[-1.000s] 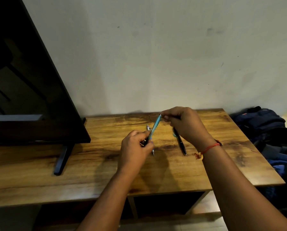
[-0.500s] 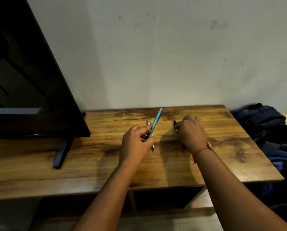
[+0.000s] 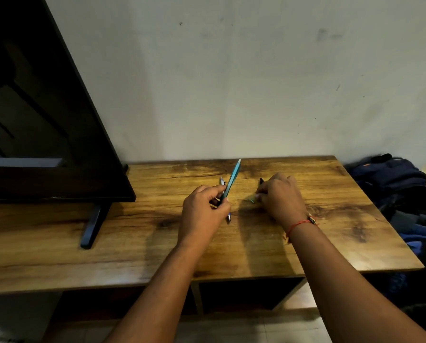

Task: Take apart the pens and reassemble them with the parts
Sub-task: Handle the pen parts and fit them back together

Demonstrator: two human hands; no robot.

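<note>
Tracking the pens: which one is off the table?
The teal pen, held up by the left hand; the white pen and black pen lie on the table.

Glossy wood-grain table; teal plastic pen barrel; matt wall.

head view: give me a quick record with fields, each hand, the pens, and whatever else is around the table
left hand: grips teal pen near its lower end, pen tilted up and away
right hand: down on the table, fingertips at a small teal piece; grip unclear
black pen: on the table, mostly hidden under right hand
pale pen: lying on the table behind left hand
left side: tv on its stand
right, off the table: dark backpack
</note>
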